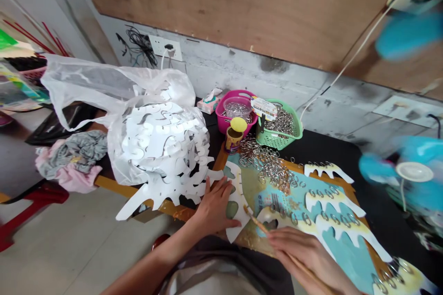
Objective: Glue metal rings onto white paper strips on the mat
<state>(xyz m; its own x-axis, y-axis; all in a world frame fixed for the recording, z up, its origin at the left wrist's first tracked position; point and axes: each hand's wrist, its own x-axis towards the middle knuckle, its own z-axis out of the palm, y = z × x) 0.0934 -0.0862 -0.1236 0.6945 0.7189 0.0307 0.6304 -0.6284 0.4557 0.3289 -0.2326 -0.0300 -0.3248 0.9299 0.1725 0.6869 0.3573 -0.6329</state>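
Observation:
My left hand (215, 206) lies flat with its fingers spread on a white scalloped cut-out piece (238, 185), pressing it to the work board. My right hand (299, 251) grips a thin wooden-handled brush (260, 225), whose tip touches the piece's slitted edge. Just right of that tip, a yellowish-stained cut-out (306, 226) with metal rings along its edge is partly hidden by my right hand. Beyond the hands are a heap of loose metal rings (273, 170) and an opened can (233, 140) with a yellow lid tilted up.
Behind the can stand a pink basket (223, 122) and a green basket (278, 140), both holding metal parts. A plastic bag (116, 147) full of white cut-outs sits at left. Ringed cut-outs (346, 228) lie at right, near a blurred blue fan (411, 161). Cloths (78, 156) hang over the left edge.

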